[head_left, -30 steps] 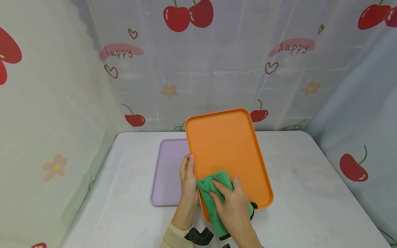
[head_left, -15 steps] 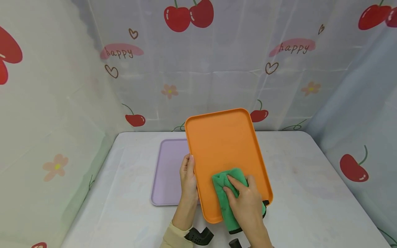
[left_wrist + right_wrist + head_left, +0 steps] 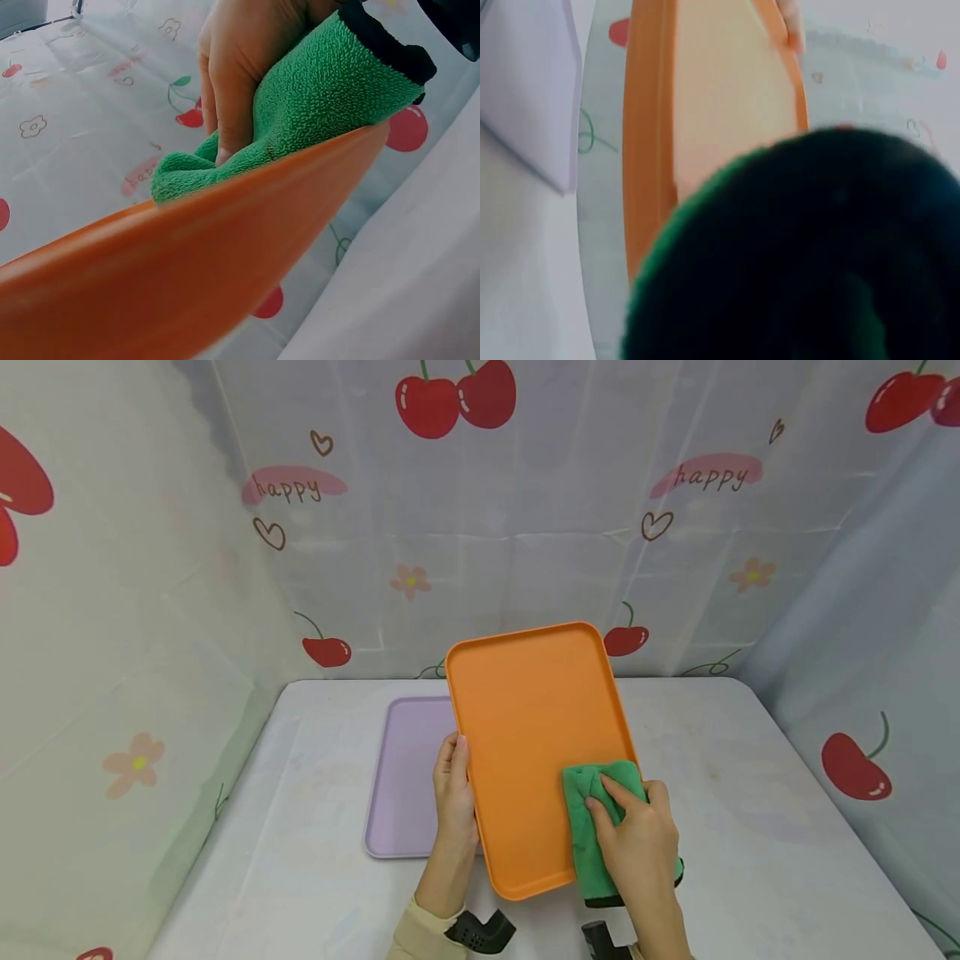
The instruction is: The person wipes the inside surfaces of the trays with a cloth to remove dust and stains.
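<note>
Head view: left grip [image 3: 455,802] holds tray [image 3: 536,727] at 8 o'clock, right grip [image 3: 637,835] pinches cloth [image 3: 591,860] at 4; tray likely light, stiff, best held edge-on; cloth soft

Fuzzy terry cloth [image 3: 315,94], smooth plastic tray [image 3: 536,718]

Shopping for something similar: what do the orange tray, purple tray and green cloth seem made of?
Orange tray: probably plastic, smooth and satin, with even colour and a rounded, moulded rim.
Purple tray: likely plastic too, seemingly matte, with a similar raised rim.
Green cloth: apparently terry fabric, by its fuzzy pile in the left wrist view; cotton or synthetic, I can't tell.
</note>
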Motion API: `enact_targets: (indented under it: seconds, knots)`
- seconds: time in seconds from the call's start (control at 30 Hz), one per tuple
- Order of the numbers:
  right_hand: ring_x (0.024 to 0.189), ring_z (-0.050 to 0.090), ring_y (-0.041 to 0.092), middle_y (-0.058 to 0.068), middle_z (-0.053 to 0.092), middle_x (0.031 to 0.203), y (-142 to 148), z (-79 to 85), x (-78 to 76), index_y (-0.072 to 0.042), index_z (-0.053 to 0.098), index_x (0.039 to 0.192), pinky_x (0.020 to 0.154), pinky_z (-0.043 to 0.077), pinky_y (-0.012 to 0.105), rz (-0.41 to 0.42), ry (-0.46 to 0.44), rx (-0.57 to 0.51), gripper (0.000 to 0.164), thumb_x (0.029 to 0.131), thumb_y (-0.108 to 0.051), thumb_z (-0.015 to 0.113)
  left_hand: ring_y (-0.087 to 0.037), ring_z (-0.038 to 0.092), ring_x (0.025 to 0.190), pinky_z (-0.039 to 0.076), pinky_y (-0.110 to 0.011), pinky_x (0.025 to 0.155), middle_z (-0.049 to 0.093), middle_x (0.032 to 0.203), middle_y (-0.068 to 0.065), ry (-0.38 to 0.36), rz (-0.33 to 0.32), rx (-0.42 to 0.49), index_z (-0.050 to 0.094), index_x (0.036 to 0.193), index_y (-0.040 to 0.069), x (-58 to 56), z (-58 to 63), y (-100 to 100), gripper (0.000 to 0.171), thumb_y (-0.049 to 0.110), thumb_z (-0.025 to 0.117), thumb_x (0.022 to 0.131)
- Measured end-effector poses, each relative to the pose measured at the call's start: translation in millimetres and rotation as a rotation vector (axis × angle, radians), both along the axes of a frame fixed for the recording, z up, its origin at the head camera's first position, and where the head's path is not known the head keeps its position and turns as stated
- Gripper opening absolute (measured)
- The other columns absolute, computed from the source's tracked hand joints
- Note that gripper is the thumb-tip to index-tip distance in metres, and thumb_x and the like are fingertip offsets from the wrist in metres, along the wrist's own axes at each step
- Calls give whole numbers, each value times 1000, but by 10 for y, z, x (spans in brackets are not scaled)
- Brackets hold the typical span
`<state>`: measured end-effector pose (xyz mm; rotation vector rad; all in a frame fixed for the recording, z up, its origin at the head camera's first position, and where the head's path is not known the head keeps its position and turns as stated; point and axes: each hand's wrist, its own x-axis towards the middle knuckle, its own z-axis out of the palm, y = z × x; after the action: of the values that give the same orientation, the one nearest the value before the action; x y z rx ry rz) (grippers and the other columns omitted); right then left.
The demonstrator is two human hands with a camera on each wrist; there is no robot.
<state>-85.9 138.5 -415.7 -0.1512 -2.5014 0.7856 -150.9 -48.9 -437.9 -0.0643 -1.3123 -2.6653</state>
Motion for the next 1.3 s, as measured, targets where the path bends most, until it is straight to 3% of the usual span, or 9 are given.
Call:
enact_targets:
  seconds: [0.2, 0.73, 1.03, 1.3]
  knots:
    - [87, 53, 36, 26, 53, 101, 105, -11, -21, -1, 72, 112, 62, 50, 50, -56, -31, -8, 35, 80, -12, 79, -9, 65, 74, 55, -21, 63, 65, 90, 3, 5, 8, 3, 56, 111, 13, 1, 14, -8, 24, 34, 48, 103]
    - [87, 50, 36, 27, 53, 97, 91, -72, -29, 3, 70, 113, 65, 48, 51, -103, -67, -82, 36, 83, -15, 77, -9, 65, 75, 55, -22, 63, 65, 90, 3, 17, 5, 12, 56, 112, 13, 11, 11, -1, 23, 34, 48, 103]
    - [86, 51, 37, 26, 52, 96, 45, -75, 12, 3, 70, 114, 63, 48, 48, -91, -101, -117, 37, 83, -15, 77, -9, 64, 73, 55, -22, 62, 65, 90, 3, 11, 13, -2, 56, 111, 13, 10, 2, 5, 24, 35, 49, 103]
    - [85, 54, 34, 23, 53, 97, -115, -100, 73, 0, 72, 113, 63, 53, 45, -18, -114, -112, 36, 81, -16, 79, -9, 64, 73, 54, -21, 62, 64, 88, 4, -3, 29, -1, 57, 109, 14, 4, -8, 13, 23, 34, 49, 103]
